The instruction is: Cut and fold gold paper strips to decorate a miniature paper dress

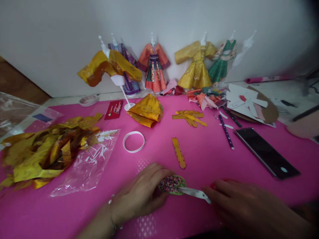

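My left hand is closed on the left side of a small green dish filled with tiny multicoloured beads. My right hand grips red-handled scissors, whose blade tips reach into the beads at the dish's right side. The handles are mostly hidden under my fingers. Beyond the dish, a gold strip with dark dots along its edges lies on the pink mat. Farther back, several plain gold strips lie crossed in a pile.
Gold scraps and a clear bag cover the left. A tape ring, folded gold cloth, phone and dotted pen lie about. Dressed doll forms line the wall.
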Tool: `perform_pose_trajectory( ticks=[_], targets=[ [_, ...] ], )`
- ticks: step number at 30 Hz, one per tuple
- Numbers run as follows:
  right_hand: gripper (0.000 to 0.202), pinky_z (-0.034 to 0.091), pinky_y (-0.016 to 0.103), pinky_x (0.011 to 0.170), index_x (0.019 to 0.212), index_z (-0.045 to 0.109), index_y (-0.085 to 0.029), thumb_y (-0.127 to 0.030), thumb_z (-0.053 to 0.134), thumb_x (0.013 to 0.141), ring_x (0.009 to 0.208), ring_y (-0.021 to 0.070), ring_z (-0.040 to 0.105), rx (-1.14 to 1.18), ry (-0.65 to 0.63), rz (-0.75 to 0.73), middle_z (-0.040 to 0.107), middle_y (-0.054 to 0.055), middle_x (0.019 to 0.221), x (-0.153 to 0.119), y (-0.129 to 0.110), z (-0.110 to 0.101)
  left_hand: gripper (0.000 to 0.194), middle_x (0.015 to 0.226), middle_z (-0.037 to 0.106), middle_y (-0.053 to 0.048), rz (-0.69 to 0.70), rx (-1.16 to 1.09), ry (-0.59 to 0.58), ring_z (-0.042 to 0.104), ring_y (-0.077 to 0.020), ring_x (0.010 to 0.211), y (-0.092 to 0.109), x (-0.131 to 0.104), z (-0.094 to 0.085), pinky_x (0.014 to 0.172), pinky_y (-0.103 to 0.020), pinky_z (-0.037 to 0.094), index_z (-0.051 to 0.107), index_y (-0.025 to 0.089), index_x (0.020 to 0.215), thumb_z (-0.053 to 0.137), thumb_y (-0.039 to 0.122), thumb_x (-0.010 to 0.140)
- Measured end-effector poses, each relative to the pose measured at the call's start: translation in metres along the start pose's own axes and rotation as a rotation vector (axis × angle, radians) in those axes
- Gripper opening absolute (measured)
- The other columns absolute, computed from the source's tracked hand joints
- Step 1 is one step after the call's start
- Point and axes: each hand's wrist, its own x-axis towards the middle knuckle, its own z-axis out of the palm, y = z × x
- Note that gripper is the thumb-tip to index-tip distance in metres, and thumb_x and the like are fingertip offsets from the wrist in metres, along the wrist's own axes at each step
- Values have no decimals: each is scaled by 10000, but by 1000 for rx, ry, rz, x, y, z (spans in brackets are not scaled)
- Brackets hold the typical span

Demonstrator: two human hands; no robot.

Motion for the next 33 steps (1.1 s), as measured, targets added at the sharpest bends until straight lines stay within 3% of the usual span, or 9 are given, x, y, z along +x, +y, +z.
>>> perform_pose_trajectory(
  ticks=[12,18,27,33],
  targets=[
    [361,344,314,467,966,583,-243,-4,434,738,519,141,622,-7,58,25,654,-32,738,4,-4,-7,522,1050,618,-28,-38,0,-25,600,-189,931,-4,-3,0,823,-327,525,454,271,1277,579,41,826],
    [353,315,326,464,984,586,-246,-10,474,747,545,145,630,27,-25,82,666,-30,764,-1,-8,-9,527,1080,617,-34,-60,2,-61,604,-198,949,-6,-2,1,834,-345,523,448,283,1288,564,39,836],
    [325,334,327,461,964,569,-253,-22,486,750,536,156,631,29,-30,96,657,-33,758,-7,-8,-6,503,1068,631,-34,-40,23,-28,614,-198,934,-1,0,0,823,-343,529,470,265,1251,566,37,813],
    [345,351,318,437,1019,560,-256,-36,414,797,534,157,640,12,26,78,658,-36,758,-12,-7,-4,502,1116,626,-51,-9,42,-11,600,-212,1007,-5,-2,2,907,-386,510,458,253,1285,570,61,835]
  ],
)
